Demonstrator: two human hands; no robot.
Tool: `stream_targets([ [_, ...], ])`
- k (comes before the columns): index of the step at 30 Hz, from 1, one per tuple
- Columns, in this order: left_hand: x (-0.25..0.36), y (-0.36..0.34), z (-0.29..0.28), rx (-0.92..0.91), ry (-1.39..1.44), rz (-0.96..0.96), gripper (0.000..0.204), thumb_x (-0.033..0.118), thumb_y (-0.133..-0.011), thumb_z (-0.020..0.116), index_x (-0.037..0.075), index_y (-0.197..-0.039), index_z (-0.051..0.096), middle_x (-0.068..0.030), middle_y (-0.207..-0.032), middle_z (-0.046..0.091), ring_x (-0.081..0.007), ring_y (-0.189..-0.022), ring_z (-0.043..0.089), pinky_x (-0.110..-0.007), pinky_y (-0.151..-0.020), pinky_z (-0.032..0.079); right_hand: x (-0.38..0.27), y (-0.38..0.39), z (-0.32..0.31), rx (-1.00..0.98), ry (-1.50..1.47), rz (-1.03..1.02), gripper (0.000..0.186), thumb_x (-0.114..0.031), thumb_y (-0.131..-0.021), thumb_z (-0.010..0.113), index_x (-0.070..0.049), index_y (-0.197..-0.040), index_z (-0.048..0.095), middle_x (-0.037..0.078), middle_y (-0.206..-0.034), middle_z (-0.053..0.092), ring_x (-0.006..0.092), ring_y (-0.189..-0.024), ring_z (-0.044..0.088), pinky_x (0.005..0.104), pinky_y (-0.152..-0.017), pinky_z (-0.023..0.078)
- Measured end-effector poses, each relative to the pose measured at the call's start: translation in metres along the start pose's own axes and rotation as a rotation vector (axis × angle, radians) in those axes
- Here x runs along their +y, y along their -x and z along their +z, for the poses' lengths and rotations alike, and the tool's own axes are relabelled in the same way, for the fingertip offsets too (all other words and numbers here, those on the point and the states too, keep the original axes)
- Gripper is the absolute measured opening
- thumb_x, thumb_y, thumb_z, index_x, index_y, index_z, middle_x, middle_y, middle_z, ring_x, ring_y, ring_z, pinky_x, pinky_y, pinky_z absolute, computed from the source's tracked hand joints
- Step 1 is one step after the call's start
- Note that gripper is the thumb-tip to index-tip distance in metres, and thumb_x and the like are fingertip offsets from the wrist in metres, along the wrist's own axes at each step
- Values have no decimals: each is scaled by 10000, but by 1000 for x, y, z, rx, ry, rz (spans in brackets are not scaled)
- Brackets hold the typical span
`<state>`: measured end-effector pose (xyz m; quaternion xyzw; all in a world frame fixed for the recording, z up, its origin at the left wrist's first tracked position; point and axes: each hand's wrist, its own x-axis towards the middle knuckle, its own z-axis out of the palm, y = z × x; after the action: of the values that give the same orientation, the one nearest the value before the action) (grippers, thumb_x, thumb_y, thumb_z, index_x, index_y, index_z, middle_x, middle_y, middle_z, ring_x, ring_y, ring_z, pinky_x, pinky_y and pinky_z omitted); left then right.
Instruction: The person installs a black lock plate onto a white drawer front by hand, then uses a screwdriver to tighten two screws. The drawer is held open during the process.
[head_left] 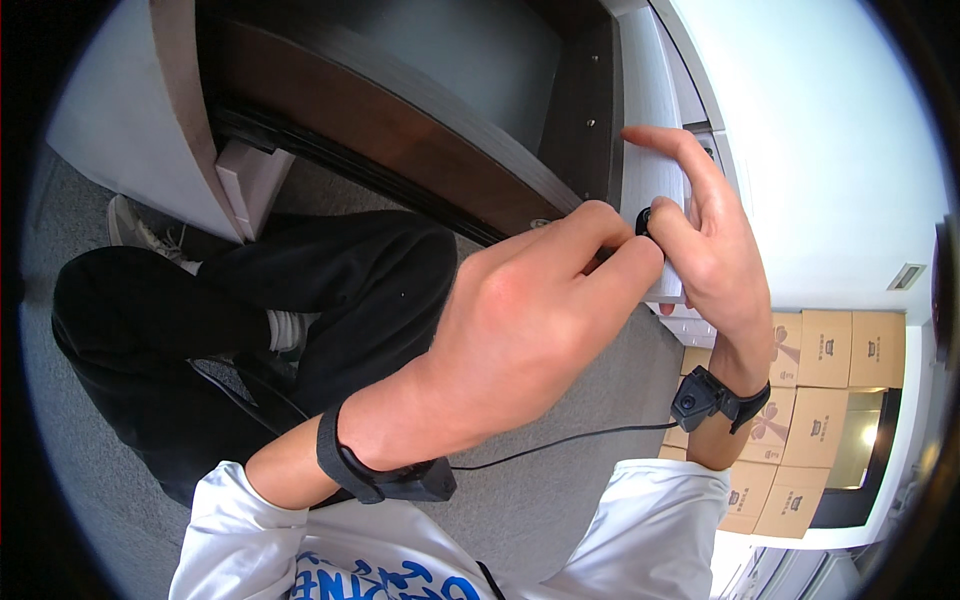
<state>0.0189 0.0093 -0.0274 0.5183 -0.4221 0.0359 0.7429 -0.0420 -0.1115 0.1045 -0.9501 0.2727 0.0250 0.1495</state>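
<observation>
My left hand [530, 320] reaches in from the lower left, its fingers curled together at the edge of a light grey panel [648, 100]. What it pinches is mostly hidden behind the knuckles. A small black part [643, 218] shows between its fingertips and the thumb of my right hand [712, 235]. That hand wraps the panel's near end: the index finger stretches along the panel, the thumb is bent, and a fingertip shows below. Beside the panel is the dark brown cabinet [585, 160], with small metal fittings along its inner side.
Below the cabinet spreads grey carpet [560, 480], with my bent legs in black trousers [370, 270] on the left. A white cabinet side [130, 120] stands far left. Stacked cardboard boxes [800, 430] line the right. A cable [570, 437] runs between the wrist-worn cameras.
</observation>
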Motion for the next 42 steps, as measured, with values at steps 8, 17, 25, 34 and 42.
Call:
stream_targets([
  [8, -1, -1, 0, 15, 9, 12, 208, -82, -763, 779, 29, -935, 740, -91, -898, 704, -193, -699, 699, -260, -588, 549, 2, 0, 0, 17, -20, -7, 537, -71, -829, 428, 75, -1330, 553, 213, -1349, 587, 281, -1304, 534, 350, -1133, 366],
  [17, 4, -3, -2, 4, 151, -121, 191, -94, -791, 773, 18, -943, 756, -93, -902, 734, -167, -704, 713, -257, -588, 562, 12, 0, 6, 144, -65, -83, 489, -138, -842, 530, 33, -1298, 575, 171, -929, 672, 154, -599, 553, 323, -593, 462],
  [25, 2, -4, -1, 7, 140, -146, 173, -108, -811, 747, 7, -940, 750, -89, -905, 737, -150, -706, 715, -245, -580, 562, 11, 0, 8, 121, -104, -48, 477, -130, -844, 532, 34, -1290, 575, 172, -871, 663, 146, -573, 533, 318, -570, 449],
  [34, 5, -2, -1, -31, 79, -120, 194, -125, -762, 750, 13, -897, 731, -89, -905, 727, -196, -731, 707, -261, -596, 535, 13, 0, 7, 134, -99, -65, 491, -143, -844, 531, 31, -1301, 577, 160, -868, 655, 137, -574, 518, 317, -556, 427],
  [42, 7, 0, -2, -17, 30, -124, 191, -106, -793, 755, 13, -941, 737, -96, -887, 740, -183, -671, 704, -254, -581, 538, 12, -2, 9, 140, -117, -92, 488, -132, -847, 526, 34, -1303, 577, 135, -812, 648, 130, -547, 524, 311, -528, 428],
])
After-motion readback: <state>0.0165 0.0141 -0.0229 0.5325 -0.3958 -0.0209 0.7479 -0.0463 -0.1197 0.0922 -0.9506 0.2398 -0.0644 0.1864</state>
